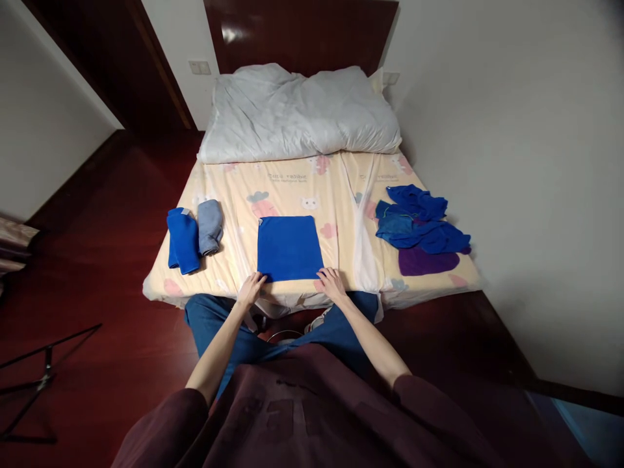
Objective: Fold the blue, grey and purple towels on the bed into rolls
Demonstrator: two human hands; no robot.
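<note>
A blue cloth, probably a towel, lies flat and square on the bed in front of me, with a small white tag at its far left corner. My left hand is at its near left corner, fingers closed on the edge. At the near right corner, my right hand has its fingertips closed on the cloth too. To the left, a folded blue cloth lies beside a folded grey-blue cloth. Several crumpled blue cloths lie in a heap to the right, over a purple cloth.
The bed has a pale yellow printed sheet, with creases right of the middle. A bunched white quilt lies by the dark headboard. A wall stands on the right. A black metal stand is on the floor at left.
</note>
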